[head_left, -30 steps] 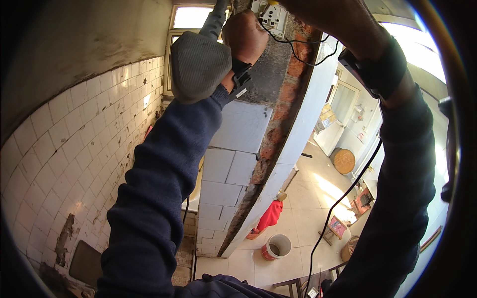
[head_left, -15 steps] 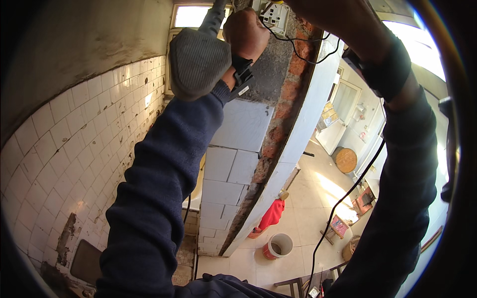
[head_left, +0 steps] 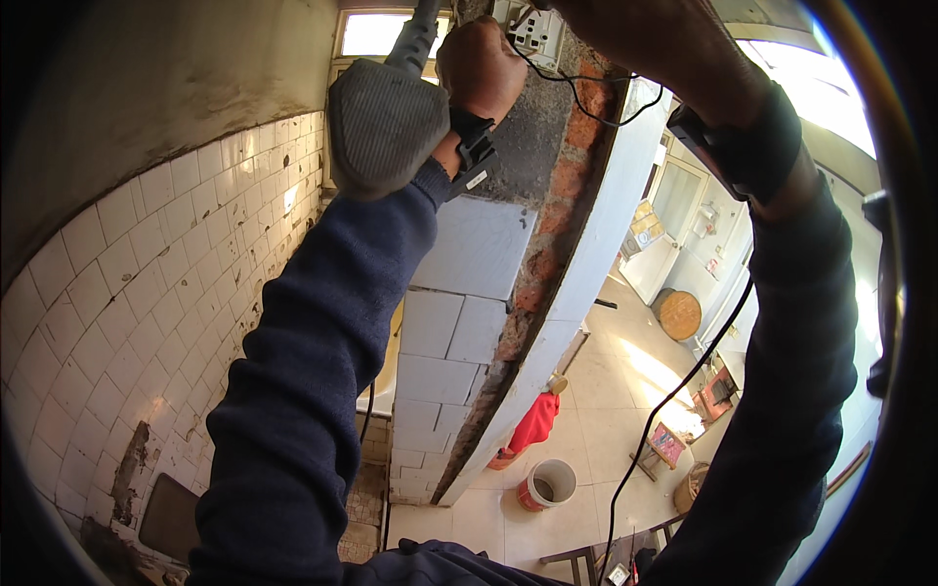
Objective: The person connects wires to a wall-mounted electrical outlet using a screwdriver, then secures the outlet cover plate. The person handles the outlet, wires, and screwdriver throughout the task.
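Note:
A white electrical socket (head_left: 532, 37) with dark pin holes is set in the wall's end face at the top of the view. My left hand (head_left: 481, 70) is closed in a fist just left of it, its fingertips turned away; what it holds is hidden. My right hand (head_left: 635, 34) reaches over from the right to the socket's top, with its fingers beyond the upper edge. A thin black wire (head_left: 584, 98) loops from the socket to the right, under my right hand. Close to the camera, left of my left hand, hangs a large grey ribbed plug (head_left: 389, 127) on its cord.
The wall edge shows bare brick (head_left: 532, 278) beside white tiles (head_left: 440, 327). A tiled wall (head_left: 147, 283) runs along the left. Below right are a bucket (head_left: 545, 484), a red cloth (head_left: 535, 422), a small stool (head_left: 666, 444) and a hanging black cable (head_left: 674, 391).
My right hand has shifted slightly, and a yellow bit seen above the socket earlier no longer shows. My left hand stays almost in place, still closed.

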Demonstrator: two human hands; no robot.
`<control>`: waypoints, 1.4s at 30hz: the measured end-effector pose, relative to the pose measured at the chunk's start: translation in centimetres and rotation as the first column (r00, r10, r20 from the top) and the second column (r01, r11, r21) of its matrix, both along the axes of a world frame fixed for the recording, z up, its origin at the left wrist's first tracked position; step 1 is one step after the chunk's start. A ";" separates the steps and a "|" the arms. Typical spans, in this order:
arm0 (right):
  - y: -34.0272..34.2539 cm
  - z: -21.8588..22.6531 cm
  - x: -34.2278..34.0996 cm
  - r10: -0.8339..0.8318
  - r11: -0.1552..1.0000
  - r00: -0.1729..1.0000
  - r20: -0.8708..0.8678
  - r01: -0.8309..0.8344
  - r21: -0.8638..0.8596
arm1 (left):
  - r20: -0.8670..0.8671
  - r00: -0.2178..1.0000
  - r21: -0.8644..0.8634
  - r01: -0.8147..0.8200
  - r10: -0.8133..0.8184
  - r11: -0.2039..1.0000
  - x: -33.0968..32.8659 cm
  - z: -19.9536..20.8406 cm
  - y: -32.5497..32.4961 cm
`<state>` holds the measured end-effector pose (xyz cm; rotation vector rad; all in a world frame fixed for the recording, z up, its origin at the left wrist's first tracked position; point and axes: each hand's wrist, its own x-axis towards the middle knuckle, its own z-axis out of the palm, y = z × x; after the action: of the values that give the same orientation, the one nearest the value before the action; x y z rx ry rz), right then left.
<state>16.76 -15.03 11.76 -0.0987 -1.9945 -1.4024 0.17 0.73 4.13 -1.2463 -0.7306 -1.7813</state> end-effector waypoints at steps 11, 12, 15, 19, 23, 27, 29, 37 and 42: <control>-0.6 -0.8 -0.4 -0.001 0.993 0.999 -0.054 0.007 0.116 | -0.005 1.000 0.077 0.011 -0.010 0.997 0.2 0.3 0.1; -0.7 -0.8 -0.3 -0.012 0.993 0.996 -0.083 0.021 0.116 | -0.006 1.000 0.076 0.009 -0.009 0.997 0.1 0.3 0.1; -0.6 -0.4 -0.8 -0.039 0.999 0.991 -0.132 0.042 0.019 | -0.006 1.000 0.062 0.021 -0.020 0.998 0.1 0.3 0.1; 0.1 -0.1 -0.8 -0.014 1.000 0.996 -0.090 0.014 0.004 | -0.023 1.000 0.028 -0.005 0.006 1.000 -0.1 0.1 0.1; 0.8 -0.1 -0.4 0.126 0.983 0.991 0.050 -0.131 0.126 | -0.037 0.999 -0.008 -0.019 0.019 1.000 -0.2 0.0 -0.1; -0.2 -0.2 -0.2 0.105 0.980 0.994 -0.020 -0.100 0.170 | -0.043 0.999 0.011 0.016 -0.015 1.000 -0.2 -0.1 -0.1; -1.5 -0.2 0.0 -0.143 0.988 0.976 -0.167 0.151 0.038 | -0.041 0.999 0.000 0.020 -0.020 1.000 -0.2 -0.1 -0.1; -0.8 -0.6 -0.2 -0.170 0.968 0.972 -0.161 0.196 0.159 | -0.057 0.998 0.046 -0.023 0.025 0.999 -0.4 0.1 0.3; 0.6 -0.7 0.1 0.084 0.987 0.995 0.051 -0.090 0.136 | -0.005 0.998 0.046 0.059 -0.059 0.997 0.0 0.1 0.4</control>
<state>16.86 -14.40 11.01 0.0823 -1.9080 -1.4929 0.20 1.17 4.23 -1.2515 -0.6530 -1.8328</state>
